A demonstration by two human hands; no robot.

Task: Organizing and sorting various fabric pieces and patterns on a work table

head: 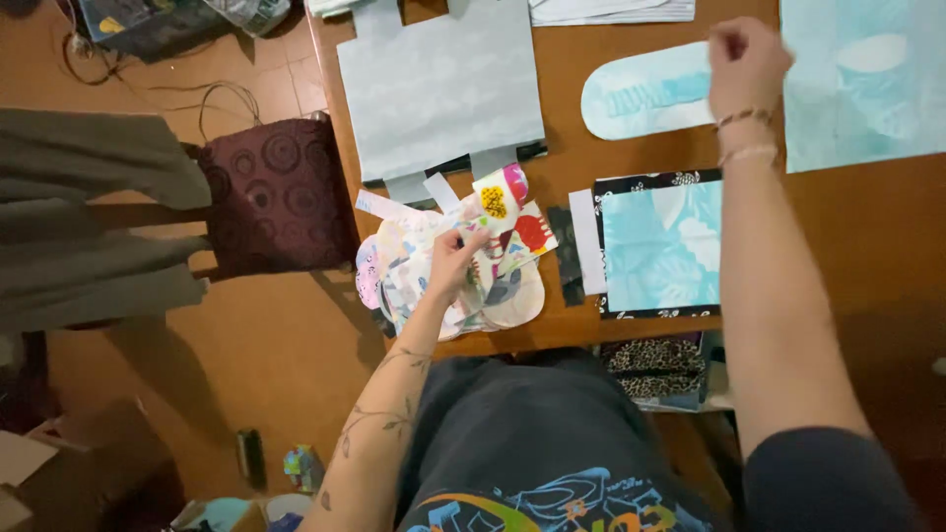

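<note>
Dark cloth of my shirt [532, 443] sits closest below the view, and from there my left hand [451, 264] reaches onto the pile of patterned paper cutouts [463, 281] at the near edge of the counter [867, 227]. Its grip pinches one small printed scrap [501, 197], white with yellow and pink marks, lifted just above the pile. I judge it thin, light and floppy, easily creased, best taken by an edge between thumb and fingertip. My right hand [746, 61] is raised farther out, clenched; whether it holds anything I cannot tell. Beside it lies a pale turquoise oval piece [641, 94], and nearer me a turquoise sheet on a black floral backing [658, 246]. A matte grey paper shape [439, 84] lies beyond the pile.
</note>
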